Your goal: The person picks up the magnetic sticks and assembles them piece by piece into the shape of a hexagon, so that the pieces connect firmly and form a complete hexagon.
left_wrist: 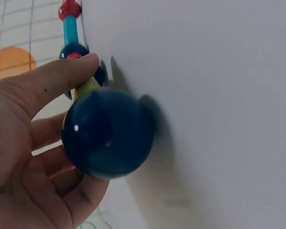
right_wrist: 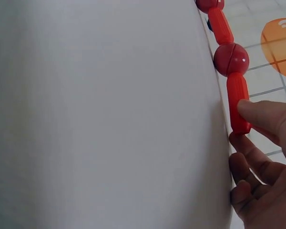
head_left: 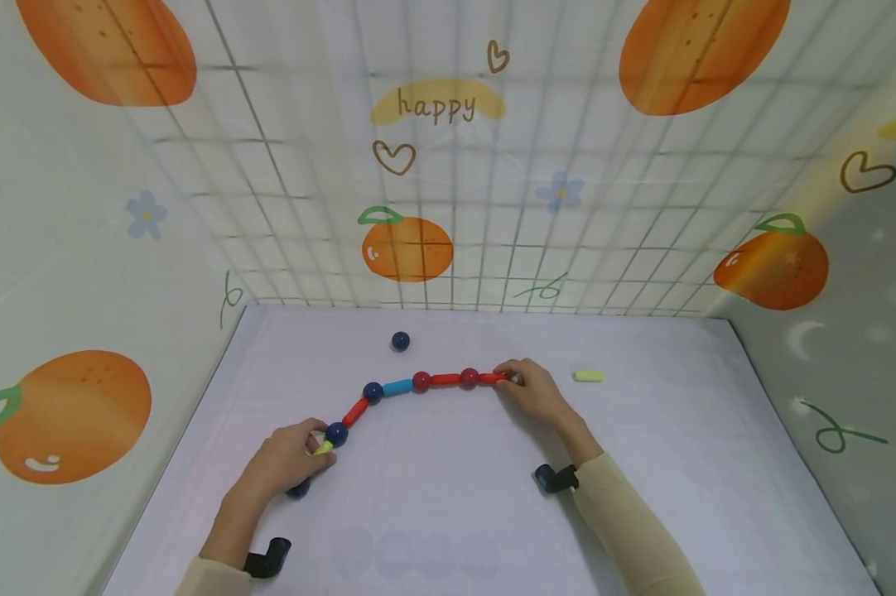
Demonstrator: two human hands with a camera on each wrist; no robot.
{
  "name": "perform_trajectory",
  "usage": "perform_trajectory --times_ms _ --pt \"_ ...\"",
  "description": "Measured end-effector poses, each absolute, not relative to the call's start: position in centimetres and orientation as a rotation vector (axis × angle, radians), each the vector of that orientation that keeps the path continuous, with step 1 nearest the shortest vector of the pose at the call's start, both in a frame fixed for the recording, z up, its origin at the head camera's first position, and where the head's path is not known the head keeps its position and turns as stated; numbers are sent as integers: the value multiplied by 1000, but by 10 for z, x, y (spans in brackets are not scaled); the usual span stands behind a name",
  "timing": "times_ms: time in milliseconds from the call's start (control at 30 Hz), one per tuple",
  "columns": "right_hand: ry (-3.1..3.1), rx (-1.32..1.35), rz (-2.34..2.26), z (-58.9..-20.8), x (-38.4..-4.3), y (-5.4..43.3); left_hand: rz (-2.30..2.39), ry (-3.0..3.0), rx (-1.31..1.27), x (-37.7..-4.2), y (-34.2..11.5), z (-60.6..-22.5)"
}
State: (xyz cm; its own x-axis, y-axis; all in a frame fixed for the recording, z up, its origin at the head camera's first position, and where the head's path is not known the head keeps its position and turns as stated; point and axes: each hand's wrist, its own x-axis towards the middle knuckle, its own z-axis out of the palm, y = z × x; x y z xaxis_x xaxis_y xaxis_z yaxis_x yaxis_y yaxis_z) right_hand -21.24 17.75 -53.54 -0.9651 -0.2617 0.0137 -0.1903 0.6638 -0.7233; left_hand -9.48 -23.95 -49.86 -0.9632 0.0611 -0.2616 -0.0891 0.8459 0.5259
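A curved chain of balls and short rods lies across the white table, with a red ball (head_left: pixel 421 382), a light blue rod (head_left: pixel 398 387) and a dark blue ball (head_left: pixel 373 392) along it. My left hand (head_left: pixel 287 455) pinches a yellow rod (left_wrist: pixel 88 88) near the chain's left end. Close to that palm, a large-looking dark blue ball (left_wrist: pixel 109 133) caps the yellow rod. At the other end, my right hand (head_left: pixel 533 391) grips the last red rod (right_wrist: pixel 237 102) between thumb and fingers. That rod joins a red ball (right_wrist: pixel 231 59).
A loose dark blue ball (head_left: pixel 401 341) sits behind the chain. Right of my right hand lies a loose yellow rod (head_left: pixel 588 376). A grid covered by a printed cloth (head_left: pixel 478 182) stands along the table's back edge, with printed cloth at both sides.
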Motion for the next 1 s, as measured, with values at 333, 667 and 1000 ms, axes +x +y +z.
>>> perform_trajectory --times_ms 333,667,1000 --pt "2760 -354 -1209 -536 -213 178 846 2711 -93 -94 -217 -501" --pt "2763 -369 -1221 -537 -213 178 1045 2611 -170 -91 -194 -506" --pt "2737 -346 -1228 -538 -214 178 1232 2565 -260 -85 -173 -519"
